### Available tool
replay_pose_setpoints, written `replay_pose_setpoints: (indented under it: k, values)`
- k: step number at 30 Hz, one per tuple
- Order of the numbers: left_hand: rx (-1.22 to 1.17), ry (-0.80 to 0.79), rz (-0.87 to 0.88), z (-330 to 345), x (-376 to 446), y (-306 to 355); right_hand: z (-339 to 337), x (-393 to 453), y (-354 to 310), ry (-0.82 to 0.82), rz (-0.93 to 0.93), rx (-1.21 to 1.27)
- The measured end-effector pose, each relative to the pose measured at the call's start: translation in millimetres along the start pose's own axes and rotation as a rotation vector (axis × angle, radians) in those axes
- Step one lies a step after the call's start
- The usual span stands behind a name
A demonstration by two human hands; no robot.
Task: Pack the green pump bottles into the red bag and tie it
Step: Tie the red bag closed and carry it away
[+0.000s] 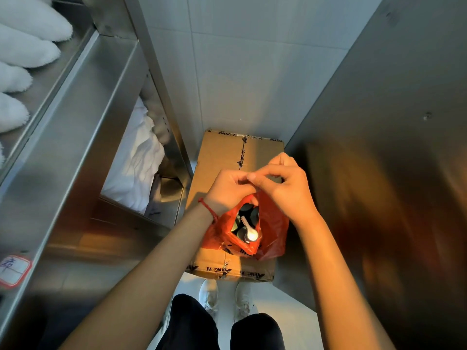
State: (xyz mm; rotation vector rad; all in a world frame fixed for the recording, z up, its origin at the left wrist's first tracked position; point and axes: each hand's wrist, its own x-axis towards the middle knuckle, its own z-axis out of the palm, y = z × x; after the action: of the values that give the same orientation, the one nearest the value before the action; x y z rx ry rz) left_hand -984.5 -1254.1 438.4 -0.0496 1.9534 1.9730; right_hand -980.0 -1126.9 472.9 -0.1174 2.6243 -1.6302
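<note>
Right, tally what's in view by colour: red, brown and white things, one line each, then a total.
Red: 2, the red bag and a wrist string.
Brown: 1, the cardboard box under the bag.
White: 3, the linen pile on the shelf and two shoes.
Total: 6.

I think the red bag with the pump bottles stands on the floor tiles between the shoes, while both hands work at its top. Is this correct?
Not quite. In the head view the red bag stands on the taped cardboard box, ahead of the shoes. The rest holds: pump bottles are inside, and the left hand and right hand work at its top.
</note>
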Motion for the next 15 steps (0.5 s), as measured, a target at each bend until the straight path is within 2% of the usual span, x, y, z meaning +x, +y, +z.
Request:
replay_pose_setpoints:
  k: [3, 7, 12, 15]
  values:
    - [-0.05, -0.033, -0.043, -2.4, -1.9, -1.8, -7.5, -1.5, 9.8, 0.051, 0.012, 0.142]
    - [-0.077, -0.045, -0.059, -8.3, -2.3, -1.9, -6.7, -9.1, 22.6, -0.063, 0.046, 0.177]
    - [-0.074, -0.076, -0.055, -10.7, -3.2, -0.1, 1.0, -12.5, 26.9, 0.031, 0.086, 0.177]
    - [-0.013, -0.042, -0.027, -13.4, -4.2, -1.2, 6.3, -13.8, 30.4, 0.074, 0.082, 0.117]
